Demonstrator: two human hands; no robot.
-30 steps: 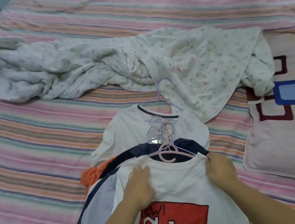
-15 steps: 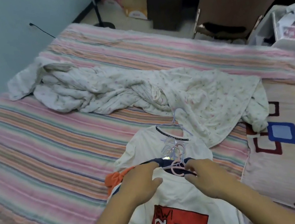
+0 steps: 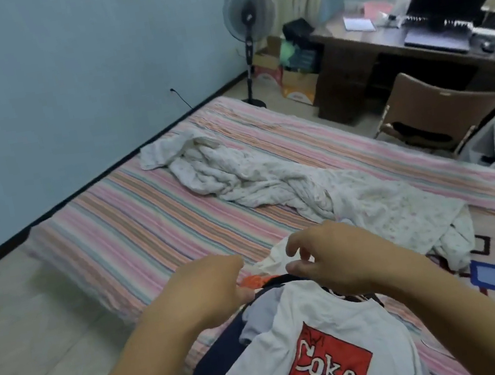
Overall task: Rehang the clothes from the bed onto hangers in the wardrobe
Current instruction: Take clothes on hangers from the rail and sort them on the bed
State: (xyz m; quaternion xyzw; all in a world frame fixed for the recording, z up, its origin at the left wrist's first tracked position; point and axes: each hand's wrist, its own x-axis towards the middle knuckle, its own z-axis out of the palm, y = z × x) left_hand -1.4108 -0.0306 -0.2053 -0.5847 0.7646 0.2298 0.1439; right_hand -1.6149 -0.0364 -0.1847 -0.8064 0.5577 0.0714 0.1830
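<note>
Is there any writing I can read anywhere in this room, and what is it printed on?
"Coke": white letters in a red square on the white T-shirt topping the clothes pile.
Smaller marks above that word: too blurred to read.
Orange-and-white cardboard boxes beside the dark wooden desk: print too small.
Papers on that desk: unreadable.

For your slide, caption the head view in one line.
Both hands gather a pile of shirts at the bed edge.
</note>
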